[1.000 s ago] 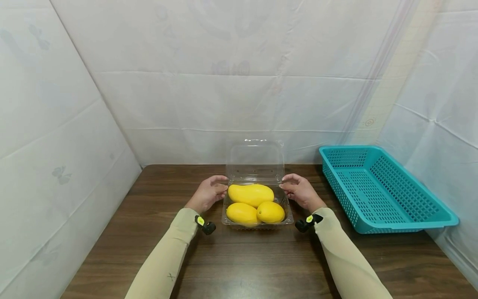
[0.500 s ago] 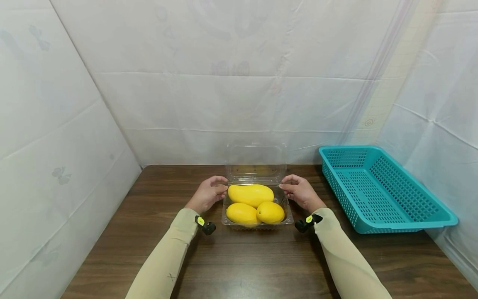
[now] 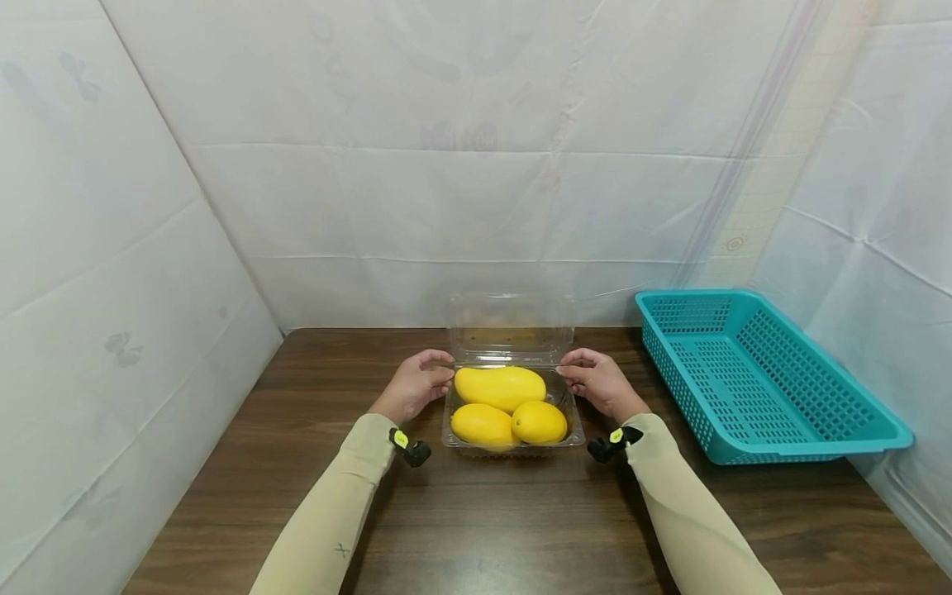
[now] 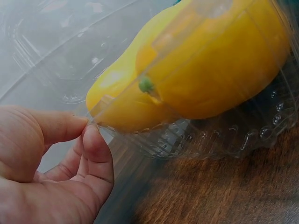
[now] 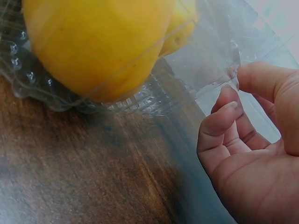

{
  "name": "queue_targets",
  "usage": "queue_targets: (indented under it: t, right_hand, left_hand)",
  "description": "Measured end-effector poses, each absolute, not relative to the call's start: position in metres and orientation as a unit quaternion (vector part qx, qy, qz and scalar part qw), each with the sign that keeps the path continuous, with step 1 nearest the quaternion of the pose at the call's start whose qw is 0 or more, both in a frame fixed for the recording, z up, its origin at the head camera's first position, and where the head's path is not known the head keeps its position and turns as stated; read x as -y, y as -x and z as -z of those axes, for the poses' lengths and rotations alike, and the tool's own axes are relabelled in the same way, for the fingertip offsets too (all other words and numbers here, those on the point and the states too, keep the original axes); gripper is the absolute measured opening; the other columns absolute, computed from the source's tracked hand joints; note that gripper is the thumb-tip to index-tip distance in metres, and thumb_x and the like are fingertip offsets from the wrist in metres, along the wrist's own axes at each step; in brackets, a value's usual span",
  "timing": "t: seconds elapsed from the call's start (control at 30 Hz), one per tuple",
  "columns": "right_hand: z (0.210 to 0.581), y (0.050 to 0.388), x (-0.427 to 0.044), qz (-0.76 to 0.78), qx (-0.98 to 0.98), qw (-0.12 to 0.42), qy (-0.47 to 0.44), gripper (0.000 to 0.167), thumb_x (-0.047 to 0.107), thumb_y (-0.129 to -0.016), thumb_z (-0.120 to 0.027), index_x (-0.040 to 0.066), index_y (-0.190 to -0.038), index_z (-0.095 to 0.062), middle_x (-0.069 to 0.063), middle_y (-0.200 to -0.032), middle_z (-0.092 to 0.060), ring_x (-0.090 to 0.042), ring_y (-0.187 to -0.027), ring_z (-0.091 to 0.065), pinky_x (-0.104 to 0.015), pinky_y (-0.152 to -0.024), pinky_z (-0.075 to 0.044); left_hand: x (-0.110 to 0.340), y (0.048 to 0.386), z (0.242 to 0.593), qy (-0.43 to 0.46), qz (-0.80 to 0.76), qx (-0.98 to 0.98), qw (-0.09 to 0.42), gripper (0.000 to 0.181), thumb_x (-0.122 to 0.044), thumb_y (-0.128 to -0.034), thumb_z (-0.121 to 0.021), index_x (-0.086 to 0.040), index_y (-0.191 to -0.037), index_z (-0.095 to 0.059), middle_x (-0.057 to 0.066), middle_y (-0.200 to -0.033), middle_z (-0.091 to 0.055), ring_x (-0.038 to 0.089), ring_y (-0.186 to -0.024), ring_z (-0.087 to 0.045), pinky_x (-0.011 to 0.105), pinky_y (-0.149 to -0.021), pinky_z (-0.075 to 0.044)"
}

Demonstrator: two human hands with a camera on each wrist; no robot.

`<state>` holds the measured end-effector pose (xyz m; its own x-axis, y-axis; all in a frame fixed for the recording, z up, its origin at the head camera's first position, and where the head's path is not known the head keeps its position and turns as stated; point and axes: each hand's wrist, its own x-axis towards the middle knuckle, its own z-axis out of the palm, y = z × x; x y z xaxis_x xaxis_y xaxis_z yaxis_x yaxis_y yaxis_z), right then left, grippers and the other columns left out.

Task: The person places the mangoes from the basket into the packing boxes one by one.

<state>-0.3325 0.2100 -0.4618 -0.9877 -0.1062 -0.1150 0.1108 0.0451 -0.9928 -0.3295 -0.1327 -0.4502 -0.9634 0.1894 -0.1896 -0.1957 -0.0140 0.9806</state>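
A clear plastic clamshell container (image 3: 576, 434) stands on the table with its lid (image 3: 513, 318) raised and leaning back. Three yellow mangoes lie in its base: a long mango (image 3: 500, 387) at the back, and a left mango (image 3: 482, 425) and a right mango (image 3: 539, 422) in front. My left hand (image 3: 413, 385) pinches the container's back left corner between thumb and finger, as the left wrist view shows. At the opposite back corner, my right hand (image 5: 247, 140) pinches the plastic edge the same way. Neither hand touches a mango.
A turquoise perforated basket (image 3: 811, 351) stands to the right, near the table's right edge. The dark wooden table (image 3: 506, 529) extends in front of the container. White cloth walls (image 3: 357, 207) rise behind and at both sides.
The container's lid has tipped farther backward, its top edge sinking toward the back. Both hands and the mangoes have stayed in place.
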Motion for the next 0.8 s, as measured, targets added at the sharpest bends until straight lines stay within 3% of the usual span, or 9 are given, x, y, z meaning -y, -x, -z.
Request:
queue_targets:
  t: [0.53, 0.8]
  right_hand:
    - [0.4638, 0.334, -0.2109, 0.704, -0.706, 0.081, -0.004, 0.015, 0.009, -0.093, -0.074, 0.004, -0.105, -0.066, 0.001, -0.089, -0.068, -0.017, -0.074, -0.056, -0.023, -0.064, -0.053]
    - [0.4702, 0.3376, -0.2142, 0.719, -0.689, 0.09, -0.015, 0.001, 0.008, -0.098, -0.068, 0.009, -0.098, -0.068, 0.003, -0.087, -0.065, -0.012, -0.071, -0.055, -0.021, -0.063, -0.052]
  left_hand:
    - [0.1328, 0.3312, 0.4526, 0.002, -0.711, -0.691, 0.13, 0.029, -0.003, -0.0996, -0.062, -0.004, -0.128, -0.056, 0.005, -0.1, -0.063, 0.016, -0.079, -0.061, 0.023, -0.071, -0.057]
    - [0.1321, 0.3322, 0.4549, 0.004, -0.718, -0.685, 0.123, 0.024, 0.002, -0.0967, -0.062, -0.005, -0.12, -0.058, 0.006, -0.098, -0.061, 0.016, -0.072, -0.054, 0.026, -0.066, -0.052]
